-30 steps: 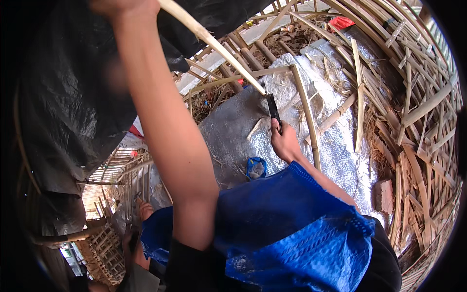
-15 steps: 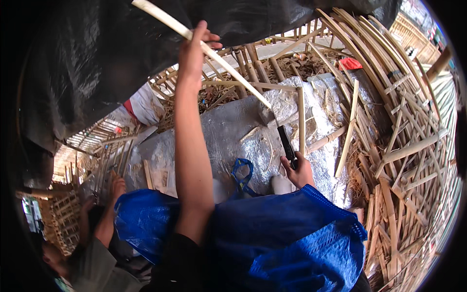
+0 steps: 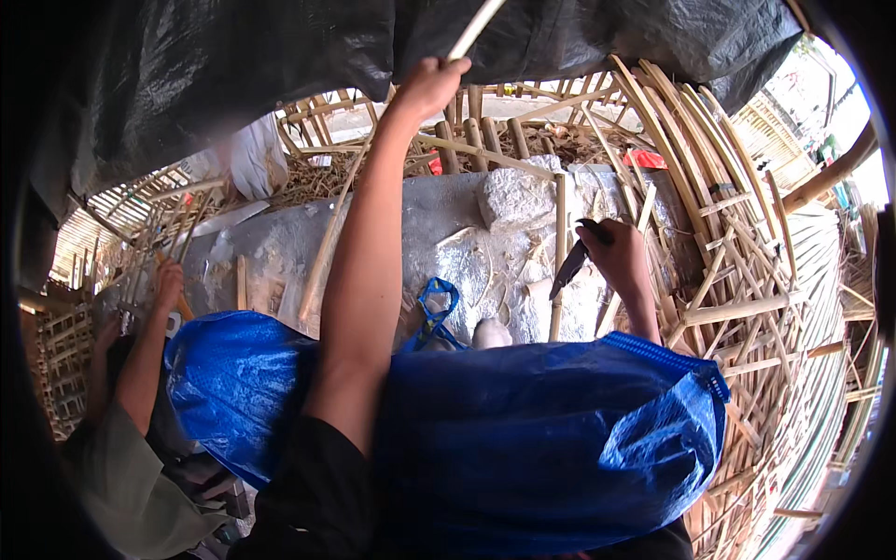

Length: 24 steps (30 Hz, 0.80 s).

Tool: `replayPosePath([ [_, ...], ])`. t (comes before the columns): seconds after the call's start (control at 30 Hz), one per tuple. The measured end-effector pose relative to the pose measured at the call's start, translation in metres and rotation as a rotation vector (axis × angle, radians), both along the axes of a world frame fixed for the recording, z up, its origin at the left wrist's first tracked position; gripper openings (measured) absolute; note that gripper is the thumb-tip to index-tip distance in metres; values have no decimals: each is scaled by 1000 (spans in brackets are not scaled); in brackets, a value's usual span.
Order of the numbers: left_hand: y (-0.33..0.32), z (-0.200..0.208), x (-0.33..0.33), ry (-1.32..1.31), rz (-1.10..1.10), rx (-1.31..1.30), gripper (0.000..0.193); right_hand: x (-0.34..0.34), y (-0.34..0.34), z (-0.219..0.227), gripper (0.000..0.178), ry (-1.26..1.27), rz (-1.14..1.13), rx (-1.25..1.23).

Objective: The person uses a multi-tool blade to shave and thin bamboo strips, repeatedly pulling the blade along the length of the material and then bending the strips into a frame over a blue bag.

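High up at the far side, my left hand (image 3: 431, 86) is closed around a pale bamboo strip (image 3: 478, 28), whose far end runs out of the top of the view. My right hand (image 3: 618, 254), on the right, grips a knife (image 3: 571, 269) by its black handle. Its dark blade slants down to the left, close to an upright bamboo strip (image 3: 560, 224). Left of the knife lies a rough whitish block (image 3: 516, 198) on the silvery covered surface (image 3: 415, 210). Blue plastic sheeting (image 3: 485, 439) covers my lap.
A blue woven strap (image 3: 435, 313) lies in front of my lap. Bamboo strips (image 3: 719, 187) are heaped on the right. Black sheeting (image 3: 252, 75) hangs across the far side. At the left, another person's hand (image 3: 168, 280) is close by. Another bamboo strip (image 3: 329, 247) slants beside my left forearm.
My left hand has moved farther away and to the right with the strip. The right hand has risen, and the knife has turned from pointing away to pointing down-left, apart from the strip.
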<state>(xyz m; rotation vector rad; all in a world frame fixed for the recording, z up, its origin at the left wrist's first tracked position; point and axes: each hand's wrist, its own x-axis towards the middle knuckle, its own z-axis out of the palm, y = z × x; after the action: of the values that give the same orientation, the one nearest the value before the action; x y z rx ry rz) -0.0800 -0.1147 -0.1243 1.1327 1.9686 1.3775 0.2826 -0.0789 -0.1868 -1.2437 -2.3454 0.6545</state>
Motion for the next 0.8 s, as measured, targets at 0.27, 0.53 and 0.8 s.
replayPosePath([
  [0.27,15,-105,6,-77,-229,-362,31,-22,38,-62,37,8,39,-80],
  [0.53,11,-132,-2,-95,-313,-398,36,-40,43,-91,32,282,-149,-265],
  [0.8,21,-134,8,-128,-355,-390,35,-42,79,-106,27,890,-38,-711],
])
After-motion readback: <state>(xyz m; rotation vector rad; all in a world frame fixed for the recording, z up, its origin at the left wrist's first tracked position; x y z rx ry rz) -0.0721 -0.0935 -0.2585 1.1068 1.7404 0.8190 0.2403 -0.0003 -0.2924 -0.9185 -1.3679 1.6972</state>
